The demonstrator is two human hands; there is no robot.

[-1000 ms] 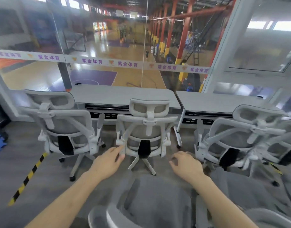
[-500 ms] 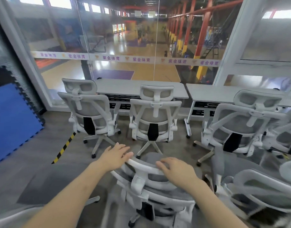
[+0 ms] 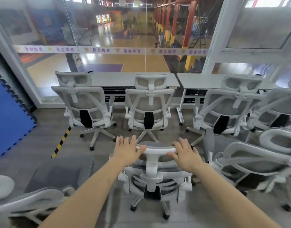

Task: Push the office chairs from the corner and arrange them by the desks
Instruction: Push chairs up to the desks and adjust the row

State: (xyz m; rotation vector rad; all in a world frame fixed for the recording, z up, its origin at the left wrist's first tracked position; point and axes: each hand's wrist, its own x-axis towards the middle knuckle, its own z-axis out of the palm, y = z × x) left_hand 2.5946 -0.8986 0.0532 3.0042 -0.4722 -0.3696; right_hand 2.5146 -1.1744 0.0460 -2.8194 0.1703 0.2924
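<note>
Closer now than a moment ago, the white-framed grey mesh office chair (image 3: 155, 168) stands directly under both hands, left hand (image 3: 127, 151) and right hand (image 3: 185, 154) resting seemingly flat-fingered on its headrest (image 3: 156, 149).

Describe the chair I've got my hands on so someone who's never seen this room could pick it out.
Start at the glass wall with two grey desks below it, where white mesh chairs stand in a row. The chair sits behind the middle one, nearer the camera. Unlike its neighbours, it has the left hand and right hand on its headrest.
</note>
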